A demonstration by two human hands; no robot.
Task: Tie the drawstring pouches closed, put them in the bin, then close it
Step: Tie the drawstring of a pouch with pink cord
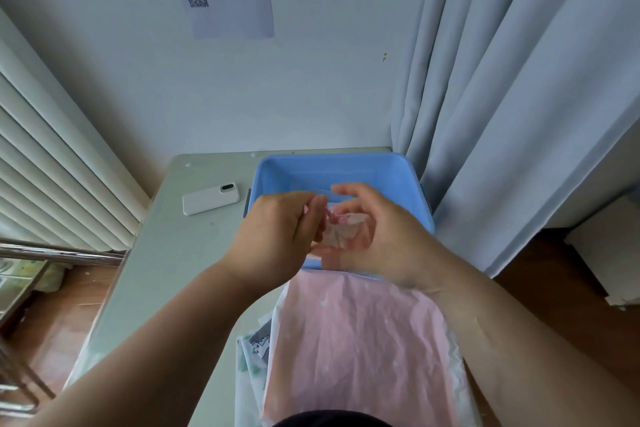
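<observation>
A pink drawstring pouch [360, 347] lies flat on the table in front of me, its top end lifted between my hands. My left hand [277, 236] pinches the pink drawstring [334, 217] at the pouch's gathered mouth. My right hand [374, 236] curls round the gathered neck from the right, with the forefinger raised. Both hands hover over the near rim of the open blue bin [332, 166]. Under the pink pouch lie more pouches, one with a grey and green print [254, 354].
A white phone [210, 198] lies on the pale table [166, 270] left of the bin. A dark strip, perhaps the bin's lid, shows at the bin's left side [247, 201]. Grey curtains [519, 97] hang at right, a radiator [52, 156] stands at left.
</observation>
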